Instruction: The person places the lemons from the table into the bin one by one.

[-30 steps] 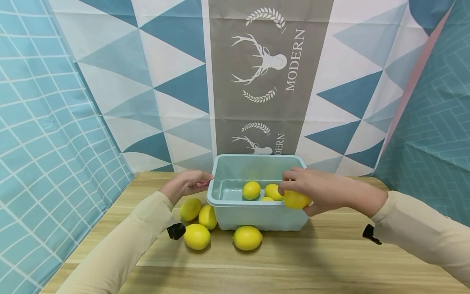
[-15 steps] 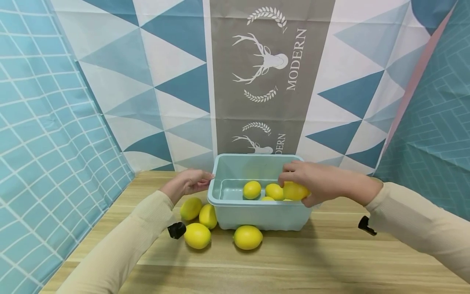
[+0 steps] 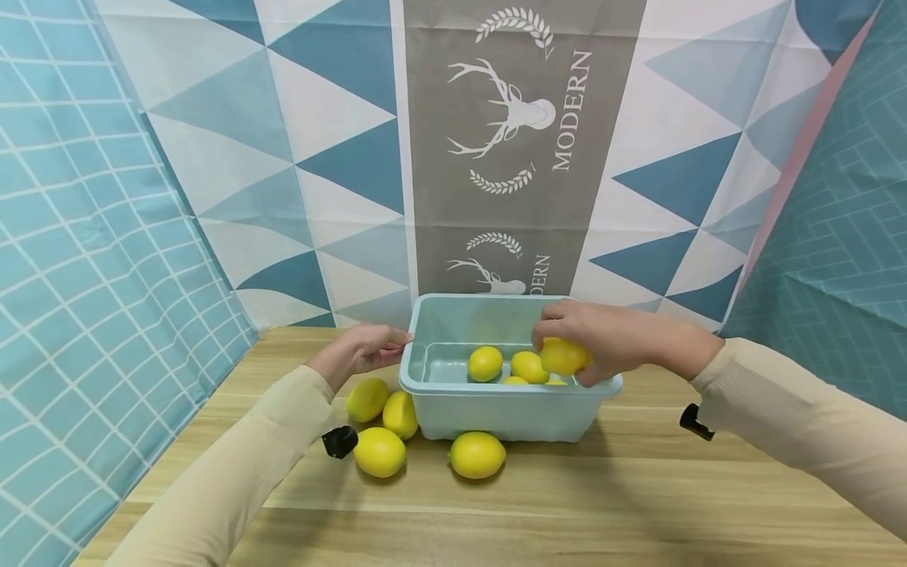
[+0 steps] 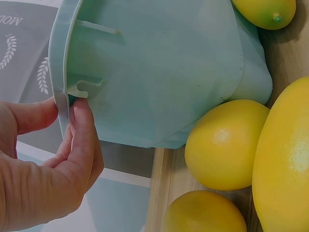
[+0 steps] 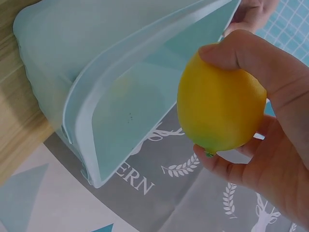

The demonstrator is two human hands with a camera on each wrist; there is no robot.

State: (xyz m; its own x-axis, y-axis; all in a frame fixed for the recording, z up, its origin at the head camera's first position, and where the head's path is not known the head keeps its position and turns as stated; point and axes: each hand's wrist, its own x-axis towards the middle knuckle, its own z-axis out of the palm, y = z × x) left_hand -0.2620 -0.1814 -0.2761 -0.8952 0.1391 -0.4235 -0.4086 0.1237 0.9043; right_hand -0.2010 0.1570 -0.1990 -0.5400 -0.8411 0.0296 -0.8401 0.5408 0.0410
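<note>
Head view: my right hand [image 3: 602,340] grips a lemon [image 3: 563,356], fingers curled round it, above the right end of the bin [image 3: 496,402]. Three lemons lie inside the bin. My left hand [image 3: 361,350] pinches the bin's left rim. The bin stands on the table [image 3: 567,504]. Four more lemons lie on the table: three just left of the bin, one against its front wall.

Left wrist view: my left hand [image 4: 48,164] holds the rim of the bin [image 4: 159,72] between thumb and forefinger. Lemons on the table lie beside the bin wall.

Right wrist view: my right hand [image 5: 270,145] wraps the lemon [image 5: 219,106], thumb on top, fingers beneath. The lemon hangs clear of the bin [image 5: 120,92], near its rim.
</note>
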